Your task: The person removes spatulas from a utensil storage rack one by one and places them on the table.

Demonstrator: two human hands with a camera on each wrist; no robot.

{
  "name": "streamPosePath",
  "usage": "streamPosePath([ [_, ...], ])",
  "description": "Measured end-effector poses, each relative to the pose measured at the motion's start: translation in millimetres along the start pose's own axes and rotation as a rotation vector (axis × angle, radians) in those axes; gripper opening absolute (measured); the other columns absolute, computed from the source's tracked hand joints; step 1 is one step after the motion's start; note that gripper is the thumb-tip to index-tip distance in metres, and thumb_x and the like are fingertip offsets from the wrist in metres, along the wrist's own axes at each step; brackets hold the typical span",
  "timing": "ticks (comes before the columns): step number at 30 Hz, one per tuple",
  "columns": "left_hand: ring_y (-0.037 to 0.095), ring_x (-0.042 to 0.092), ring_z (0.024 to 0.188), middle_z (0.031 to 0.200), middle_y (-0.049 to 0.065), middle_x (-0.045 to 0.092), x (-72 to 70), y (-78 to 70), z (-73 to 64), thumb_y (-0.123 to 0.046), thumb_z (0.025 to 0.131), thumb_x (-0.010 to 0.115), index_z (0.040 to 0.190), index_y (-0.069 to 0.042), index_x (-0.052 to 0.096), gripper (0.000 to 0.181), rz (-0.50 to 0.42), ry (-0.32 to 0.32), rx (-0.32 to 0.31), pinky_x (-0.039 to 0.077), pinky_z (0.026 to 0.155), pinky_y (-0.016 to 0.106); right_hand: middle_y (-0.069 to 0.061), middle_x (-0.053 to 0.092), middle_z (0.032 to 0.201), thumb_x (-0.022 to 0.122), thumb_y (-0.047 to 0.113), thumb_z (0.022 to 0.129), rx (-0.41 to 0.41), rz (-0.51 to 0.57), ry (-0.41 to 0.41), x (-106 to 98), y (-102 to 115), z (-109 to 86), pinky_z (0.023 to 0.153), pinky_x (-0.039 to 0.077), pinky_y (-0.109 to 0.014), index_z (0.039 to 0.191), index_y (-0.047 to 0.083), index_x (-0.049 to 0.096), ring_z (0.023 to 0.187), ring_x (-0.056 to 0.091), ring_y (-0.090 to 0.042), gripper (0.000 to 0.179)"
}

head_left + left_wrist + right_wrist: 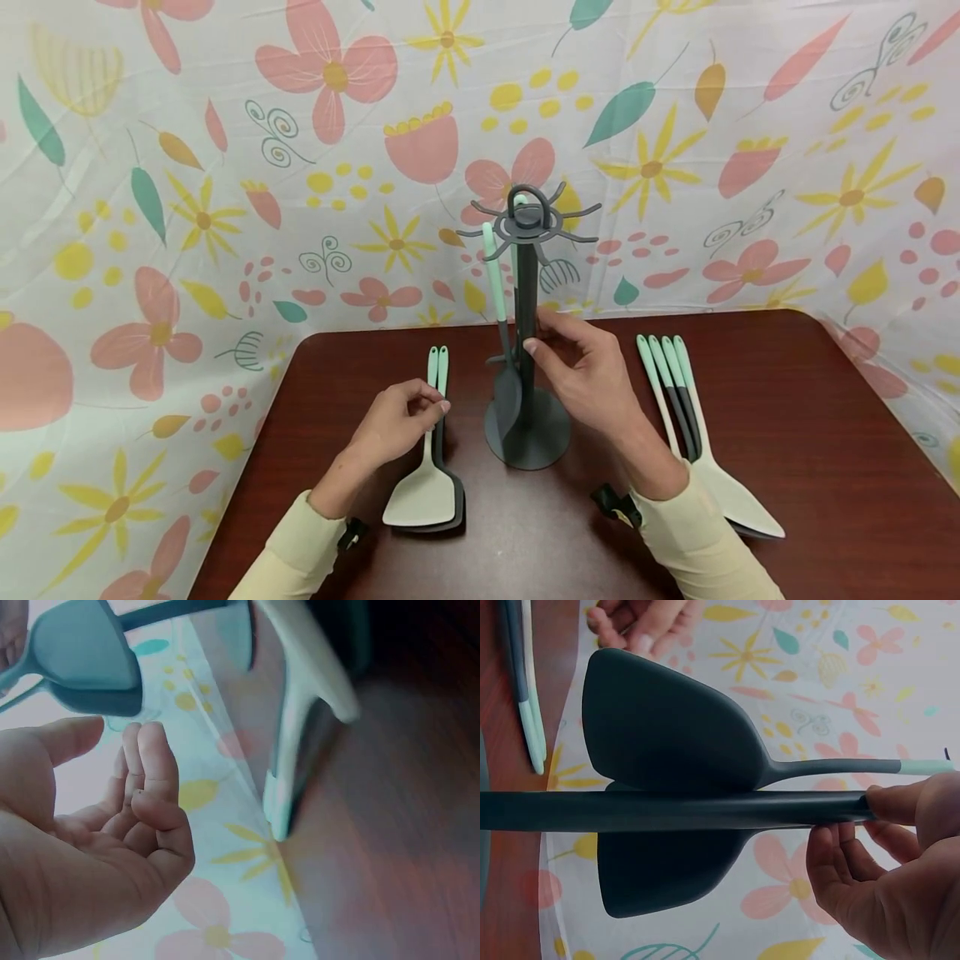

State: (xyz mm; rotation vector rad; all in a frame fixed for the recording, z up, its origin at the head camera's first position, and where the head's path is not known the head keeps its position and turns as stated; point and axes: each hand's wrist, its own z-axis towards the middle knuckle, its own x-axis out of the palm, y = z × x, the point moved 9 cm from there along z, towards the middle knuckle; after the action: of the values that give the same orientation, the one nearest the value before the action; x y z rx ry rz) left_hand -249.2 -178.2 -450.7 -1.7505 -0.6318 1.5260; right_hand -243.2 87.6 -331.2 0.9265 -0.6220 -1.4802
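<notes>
My right hand [592,375] grips the upright pole of a dark grey utensil stand [528,308], thumb on one side and fingers on the other. Two dark turners with mint handles hang from the stand's left and back; in the right wrist view the nearer turner [671,724] lies alongside the pole, and the second turner [667,874] is partly hidden behind it. My left hand [401,421] is held over the handles of a cream turner [423,496] and a dark turner beneath it. In the left wrist view its loosely curled fingers [157,761] hold nothing.
On the right of the brown table [600,533] several mint-handled utensils [678,383] lie bunched, a cream turner [738,500] on top, partly covered by my right forearm. Curved hooks ring the stand's top. A floral cloth [225,167] hangs behind the table.
</notes>
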Motion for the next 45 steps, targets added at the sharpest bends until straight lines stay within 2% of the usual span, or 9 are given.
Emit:
streamPosePath([
  [3, 0.014, 0.067, 0.082, 0.095, -0.009, 0.073, 1.0, -11.7, -2.7, -0.029, 0.102, 0.075, 0.107, -0.025, 0.075, 0.006, -0.021, 0.002, 0.035, 0.056, 0.071, 0.033, -0.004, 0.077, 0.115, 0.073, 0.0, 0.099, 0.0, -0.005, 0.001, 0.1, -0.3, -0.2, 0.079, 0.062, -0.026, 0.135, 0.016, 0.074, 0.096, 0.074, -0.021, 0.04],
  [11, 0.012, 0.065, 0.083, 0.096, -0.011, 0.071, -3.1, -41.5, -5.1, -0.028, 0.102, 0.075, 0.108, -0.026, 0.073, 0.007, -0.058, -0.059, 0.156, 0.053, 0.074, 0.03, -0.005, 0.077, 0.116, 0.072, 0.0, 0.099, -0.005, 0.005, 0.003, 0.2, 1.4, 0.2, 0.081, 0.062, -0.026, 0.136, 0.015, 0.073, 0.098, 0.074, -0.019, 0.04],
  [15, 0.013, 0.063, 0.081, 0.096, -0.009, 0.071, -1.7, -51.2, -4.8, -0.029, 0.102, 0.075, 0.111, -0.024, 0.073, 0.01, -0.088, -0.058, 0.181, 0.05, 0.071, 0.03, -0.006, 0.077, 0.116, 0.072, -0.001, 0.099, -0.009, 0.007, 0.005, 1.0, 1.5, 0.1, 0.08, 0.062, -0.026, 0.136, 0.014, 0.073, 0.097, 0.074, -0.02, 0.04],
  [18, 0.013, 0.064, 0.086, 0.098, -0.008, 0.071, 0.3, -57.2, -3.2, -0.029, 0.102, 0.075, 0.113, -0.021, 0.073, 0.014, -0.118, -0.059, 0.197, 0.049, 0.073, 0.03, -0.006, 0.077, 0.116, 0.072, 0.0, 0.099, -0.009, 0.0, 0.008, 1.0, 1.0, -0.1, 0.08, 0.062, -0.026, 0.136, 0.015, 0.073, 0.097, 0.074, -0.02, 0.04],
  [26, 0.014, 0.064, 0.095, 0.106, -0.008, 0.07, -1.5, -79.5, 1.0, -0.031, 0.101, 0.076, 0.116, -0.027, 0.07, 0.016, -0.188, -0.121, 0.285, 0.05, 0.073, 0.032, -0.005, 0.077, 0.117, 0.073, 0.0, 0.099, -0.003, -0.005, -0.002, 0.4, 1.2, -0.5, 0.082, 0.062, -0.026, 0.136, 0.014, 0.073, 0.099, 0.073, -0.021, 0.04],
  [28, 0.014, 0.065, 0.098, 0.11, -0.007, 0.071, -1.0, -85.2, 2.2, -0.031, 0.102, 0.075, 0.118, -0.027, 0.069, 0.017, -0.202, -0.126, 0.309, 0.052, 0.075, 0.033, -0.005, 0.077, 0.117, 0.073, 0.0, 0.099, 0.0, -0.009, -0.006, -0.1, 0.9, -0.8, 0.082, 0.062, -0.026, 0.137, 0.014, 0.073, 0.1, 0.073, -0.022, 0.04],
  [34, 0.016, 0.065, 0.105, 0.119, 0.0, 0.071, 3.5, -96.7, 5.4, -0.034, 0.102, 0.075, 0.126, -0.031, 0.066, 0.026, -0.257, -0.113, 0.322, 0.052, 0.078, 0.035, -0.004, 0.077, 0.117, 0.074, 0.0, 0.099, 0.005, -0.016, -0.01, -0.5, 0.5, -1.4, 0.083, 0.062, -0.026, 0.137, 0.015, 0.073, 0.1, 0.073, -0.02, 0.041],
  [40, 0.021, 0.066, 0.108, 0.121, -0.003, 0.071, 4.4, -109.0, 8.1, -0.028, 0.101, 0.077, 0.129, -0.025, 0.066, 0.03, -0.253, -0.134, 0.385, 0.053, 0.079, 0.039, -0.005, 0.077, 0.115, 0.073, 0.001, 0.099, 0.009, -0.009, -0.007, -0.1, 0.2, -1.2, 0.082, 0.062, -0.027, 0.137, 0.015, 0.073, 0.098, 0.074, -0.019, 0.04],
  [45, 0.012, 0.066, 0.108, 0.122, -0.004, 0.071, 5.8, -115.1, 10.0, -0.025, 0.101, 0.076, 0.13, -0.018, 0.066, 0.032, -0.245, -0.138, 0.406, 0.054, 0.079, 0.034, -0.005, 0.077, 0.115, 0.073, 0.001, 0.099, 0.005, -0.011, -0.007, 0.0, 0.3, -1.2, 0.081, 0.062, -0.027, 0.136, 0.015, 0.073, 0.098, 0.074, -0.019, 0.039],
])
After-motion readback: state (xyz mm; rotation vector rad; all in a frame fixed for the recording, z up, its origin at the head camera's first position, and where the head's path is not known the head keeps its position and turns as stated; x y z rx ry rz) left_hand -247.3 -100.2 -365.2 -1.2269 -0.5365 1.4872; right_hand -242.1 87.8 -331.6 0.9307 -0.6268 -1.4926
